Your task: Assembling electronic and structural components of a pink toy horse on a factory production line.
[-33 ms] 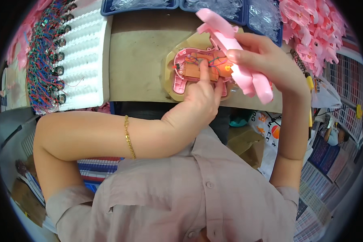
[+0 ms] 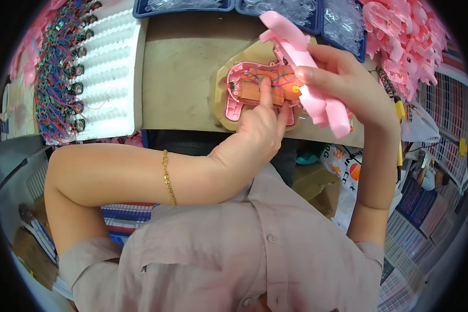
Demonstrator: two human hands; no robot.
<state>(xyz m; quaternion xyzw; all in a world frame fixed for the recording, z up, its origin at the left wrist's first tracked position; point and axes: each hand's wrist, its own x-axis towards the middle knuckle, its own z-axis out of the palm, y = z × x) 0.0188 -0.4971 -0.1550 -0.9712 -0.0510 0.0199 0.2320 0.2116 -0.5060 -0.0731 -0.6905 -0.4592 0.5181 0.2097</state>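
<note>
In the right hand [image 2: 343,80], a smooth, glossy, pink plastic shell [image 2: 296,52] is held. Beyond it, clear, shiny plastic pieces [image 2: 343,26] are seen; left of the left hand [image 2: 260,124], a matt, ridged, foam-like tray [image 2: 114,67].

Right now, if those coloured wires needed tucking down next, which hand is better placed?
Probably the left hand: it reaches over the open pink shell, its index finger extended to the coloured wires. The right hand looks busy, gripping a second pink piece at a tilt.
</note>
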